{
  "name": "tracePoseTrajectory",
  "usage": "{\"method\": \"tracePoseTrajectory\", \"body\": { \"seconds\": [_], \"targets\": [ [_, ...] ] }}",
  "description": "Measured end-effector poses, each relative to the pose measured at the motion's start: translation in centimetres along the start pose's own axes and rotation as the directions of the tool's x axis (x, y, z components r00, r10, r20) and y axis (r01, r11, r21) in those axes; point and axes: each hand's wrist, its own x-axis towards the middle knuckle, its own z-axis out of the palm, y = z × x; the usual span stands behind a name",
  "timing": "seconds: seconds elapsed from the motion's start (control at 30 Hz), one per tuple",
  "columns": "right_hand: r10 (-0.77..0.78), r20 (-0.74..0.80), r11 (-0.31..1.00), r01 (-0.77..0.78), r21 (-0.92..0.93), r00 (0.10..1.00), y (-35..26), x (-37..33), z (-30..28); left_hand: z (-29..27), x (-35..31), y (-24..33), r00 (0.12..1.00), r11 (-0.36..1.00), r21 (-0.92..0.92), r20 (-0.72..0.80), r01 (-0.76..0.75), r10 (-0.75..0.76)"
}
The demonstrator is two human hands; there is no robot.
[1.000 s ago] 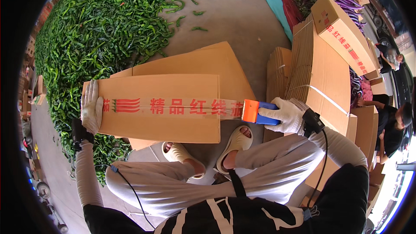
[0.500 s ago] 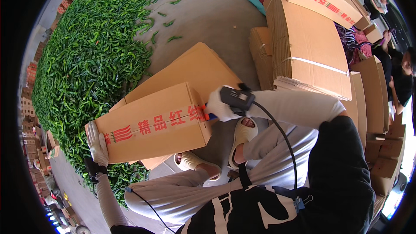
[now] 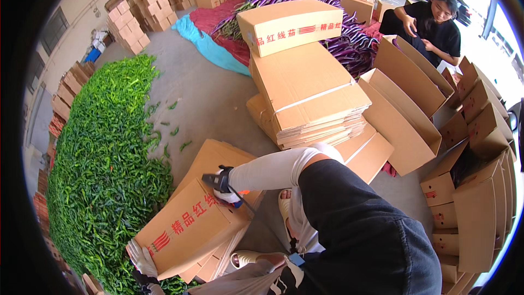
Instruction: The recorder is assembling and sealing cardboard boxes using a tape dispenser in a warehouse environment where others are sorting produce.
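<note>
A closed long cardboard carton (image 3: 188, 224) with red print lies tilted on flattened cardboard (image 3: 215, 158), beside the green pepper heap. My left hand (image 3: 142, 259), in a pale glove, rests against the carton's near left end with its fingers stretched out. At the far right end, my gloved right hand (image 3: 225, 190) is closed around a blue and orange hand tool (image 3: 236, 204). The hand hides most of that tool, so its kind is unclear. A dark device with a cable is strapped on the back of this hand.
Green peppers (image 3: 109, 169) spread along the left. A strapped stack of flat cartons (image 3: 311, 87) stands ahead, topped by a closed carton (image 3: 295, 24). Open cartons (image 3: 401, 123) line the right. Beyond lie purple eggplants (image 3: 349, 49), with people sitting around them.
My view has swung up and to the right, bringing the eggplants and seated people into fuller sight. The left hand stays at the carton's near end, the right at its far end.
</note>
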Motion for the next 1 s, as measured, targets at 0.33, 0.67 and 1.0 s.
{"method": "tracePoseTrajectory", "body": {
  "seconds": [0.33, 0.67, 1.0],
  "targets": [
    [-0.007, 0.107, 0.809, -0.057, 0.585, 0.994, -1.3, 2.1, 5.4, -3.5, 0.4, 3.5, 0.999, 0.998, -0.060, 0.001, -0.032, 0.032],
    [0.778, -0.041, 0.478, -0.548, 0.687, 0.627, -0.8, -4.6, -4.1, -0.6, -0.5, -0.9, 0.906, 0.483, -0.876, -0.189, 0.018, -0.377],
    [1.000, -0.012, 0.020, -0.474, 0.881, 0.020, -4.4, -16.0, -13.2, -13.5, -6.3, 4.8, 0.961, -0.060, -0.997, -0.038, -0.056, -0.274]
  ]
}}
